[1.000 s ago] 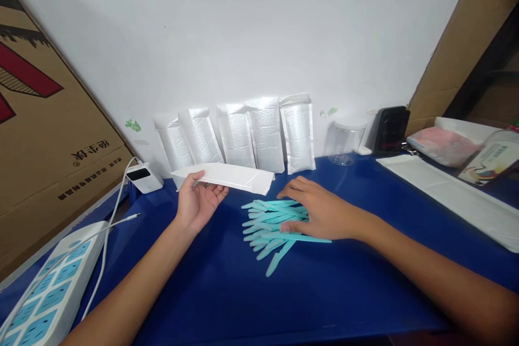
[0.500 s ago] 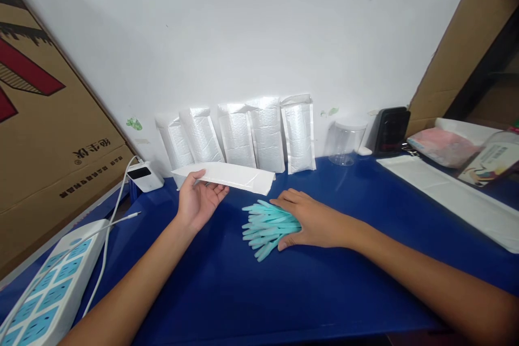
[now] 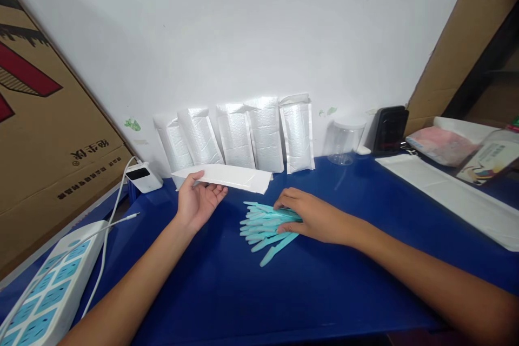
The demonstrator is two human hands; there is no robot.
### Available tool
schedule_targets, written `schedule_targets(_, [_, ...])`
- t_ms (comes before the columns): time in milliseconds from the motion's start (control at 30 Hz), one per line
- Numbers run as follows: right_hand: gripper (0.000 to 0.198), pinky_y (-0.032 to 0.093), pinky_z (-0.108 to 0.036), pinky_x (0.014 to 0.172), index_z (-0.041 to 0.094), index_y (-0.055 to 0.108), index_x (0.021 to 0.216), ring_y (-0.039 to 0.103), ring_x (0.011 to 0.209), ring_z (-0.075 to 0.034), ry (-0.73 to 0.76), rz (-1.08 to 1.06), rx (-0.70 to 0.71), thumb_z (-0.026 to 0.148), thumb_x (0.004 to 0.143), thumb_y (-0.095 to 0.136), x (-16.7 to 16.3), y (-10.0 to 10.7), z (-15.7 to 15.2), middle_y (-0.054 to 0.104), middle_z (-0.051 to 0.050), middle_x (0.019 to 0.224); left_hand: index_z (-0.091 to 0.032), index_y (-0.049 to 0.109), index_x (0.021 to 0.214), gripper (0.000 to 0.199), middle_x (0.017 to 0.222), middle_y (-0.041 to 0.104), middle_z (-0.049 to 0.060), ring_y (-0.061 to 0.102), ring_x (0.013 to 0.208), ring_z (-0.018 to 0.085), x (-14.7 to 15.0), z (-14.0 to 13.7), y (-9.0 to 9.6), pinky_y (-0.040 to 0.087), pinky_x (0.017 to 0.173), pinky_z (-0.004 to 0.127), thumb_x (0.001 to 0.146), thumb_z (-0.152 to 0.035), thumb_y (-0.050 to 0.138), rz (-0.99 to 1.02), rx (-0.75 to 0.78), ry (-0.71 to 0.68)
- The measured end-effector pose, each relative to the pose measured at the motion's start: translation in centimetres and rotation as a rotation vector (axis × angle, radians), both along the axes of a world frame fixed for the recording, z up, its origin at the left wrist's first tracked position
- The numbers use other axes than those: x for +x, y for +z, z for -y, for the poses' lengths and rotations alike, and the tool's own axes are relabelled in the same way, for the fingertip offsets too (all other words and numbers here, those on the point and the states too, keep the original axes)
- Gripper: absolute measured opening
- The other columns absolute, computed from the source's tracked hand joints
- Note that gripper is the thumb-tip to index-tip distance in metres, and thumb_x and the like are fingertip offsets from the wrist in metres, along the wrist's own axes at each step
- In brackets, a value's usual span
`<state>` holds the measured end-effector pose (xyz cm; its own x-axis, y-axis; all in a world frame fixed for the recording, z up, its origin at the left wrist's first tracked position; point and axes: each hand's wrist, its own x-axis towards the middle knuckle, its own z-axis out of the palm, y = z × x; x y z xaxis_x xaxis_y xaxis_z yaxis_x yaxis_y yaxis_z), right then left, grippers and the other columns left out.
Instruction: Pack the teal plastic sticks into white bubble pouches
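My left hand grips one end of a white padded envelope, thumb on top and fingers beneath, keeping it raised over the table. To its right lies a loose bundle of slim turquoise eyebrow razors, roughly side by side. My right hand is curled over the right end of this bundle with thumb and fingers around some razors; their far ends are hidden by the palm. One razor lies apart at the near edge. Behind, silver bubble-lined pouches lean upright against the wall.
On the blue table, a power strip with white cables and a white device occupy the left. At right are a clear jar, a black case, a flat white envelope and a pink packet.
My right hand has shifted slightly up, and the razors have spread, with one now separated toward me. The left hand and its envelope have hardly moved.
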<state>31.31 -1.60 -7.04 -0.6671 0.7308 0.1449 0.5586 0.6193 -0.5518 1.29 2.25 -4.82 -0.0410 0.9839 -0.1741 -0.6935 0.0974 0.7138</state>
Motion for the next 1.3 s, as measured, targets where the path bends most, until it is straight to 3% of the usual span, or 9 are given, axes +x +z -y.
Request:
schedule_targets(167, [0.041,0.051,-0.04,0.088,0.02,0.069,0.111,0.061,0.103,-0.026,-0.011,-0.105,-0.001,0.059,0.097,0.065,-0.4,-0.2,0.1,0.067,-0.009,0.111,-0.012,0.061,0.101,0.015,0.08,0.065,0.007,0.065,0.066,0.018,0.1,0.1,0.2,0.062,0.063,0.033,0.091,-0.021,0.055,0.032,0.009,-0.012])
schedule_targets(433, [0.034,0.05,-0.042,0.091,0.022,0.075,0.102,0.061,0.098,-0.025,0.084,-0.264,0.009,0.055,0.098,0.066,-1.2,-0.9,0.1,0.072,-0.008,0.098,-0.012,0.064,0.106,0.018,0.08,0.068,0.006,0.066,0.063,0.016,0.1,0.5,0.5,0.064,0.065,0.031,0.093,-0.025,0.061,0.06,0.036,-0.11])
schedule_targets(533, [0.029,0.05,-0.041,0.09,0.022,0.075,0.104,0.061,0.099,-0.024,-0.038,-0.438,-0.041,0.05,0.098,0.067,-1.7,-0.7,0.3,0.072,-0.008,0.101,-0.013,0.065,0.107,0.019,0.083,0.071,0.006,0.069,0.066,0.016,0.4,0.7,0.7,0.065,0.067,0.03,0.095,-0.027,0.062,0.013,0.082,-0.144])
schedule_targets(633, [0.027,0.053,-0.036,0.075,0.019,0.072,0.1,0.062,0.083,-0.02,-0.212,-0.787,-0.406,0.043,0.102,0.06,-2.4,0.1,0.7,0.07,-0.007,0.093,-0.015,0.067,0.112,0.023,0.094,0.075,0.009,0.074,0.076,0.02,0.5,1.0,1.0,0.066,0.071,0.032,0.096,-0.031,0.067,-0.089,0.186,-0.178])
schedule_targets(733, [0.022,0.057,-0.034,0.071,0.02,0.071,0.114,0.065,0.086,-0.02,-0.204,-1.066,-0.881,0.034,0.101,0.06,-3.0,0.9,1.5,0.072,-0.009,0.104,-0.017,0.068,0.119,0.037,0.11,0.076,0.013,0.076,0.091,0.027,0.5,1.6,1.3,0.067,0.074,0.038,0.091,-0.039,0.077,-0.239,0.325,-0.247])
schedule_targets(867, [0.027,0.055,-0.028,0.064,0.021,0.07,0.12,0.065,0.079,-0.017,-0.084,-1.12,-1.16,0.032,0.096,0.065,-3.6,0.9,2.4,0.072,-0.009,0.106,-0.019,0.066,0.128,0.065,0.121,0.073,0.016,0.075,0.098,0.033,0.4,2.6,1.9,0.067,0.073,0.039,0.073,-0.04,0.093,-0.394,0.428,-0.298])
schedule_targets(1033, [0.013,0.023,-0.02,0.045,0.021,0.067,0.097,0.031,0.052,-0.008,-0.205,-1.14,-1.166,0.033,0.093,0.066,-3.6,-0.1,2.5,0.045,0.005,0.064,-0.021,0.062,0.137,0.084,0.112,0.074,0.014,0.075,0.077,0.028,0.5,3.2,1.9,0.065,0.068,0.037,0.061,-0.021,0.099,-0.42,0.344,-0.354])
schedule_targets(1167, [0.014,0.015,-0.021,0.046,0.02,0.059,0.083,0.022,0.051,-0.007,-0.22,-1.065,-1.115,0.03,0.092,0.064,-3.0,0.5,2.2,0.039,0.007,0.061,-0.017,0.066,0.127,0.065,0.108,0.075,0.014,0.075,0.075,0.027,0.6,2.6,1.4,0.064,0.061,0.036,0.07,-0.026,0.095,-0.373,0.353,-0.279])
schedule_targets(1300, [0.028,0.014,-0.024,0.047,0.018,0.058,0.08,0.024,0.052,-0.006,-0.168,-0.93,-0.982,0.04,0.092,0.07,-2.1,1.2,1.5,0.049,0.004,0.07,-0.013,0.069,0.112,0.038,0.095,0.076,0.012,0.075,0.074,0.025,0.3,1.4,1.6,0.062,0.056,0.03,0.084,-0.034,0.084,-0.332,0.325,-0.146])
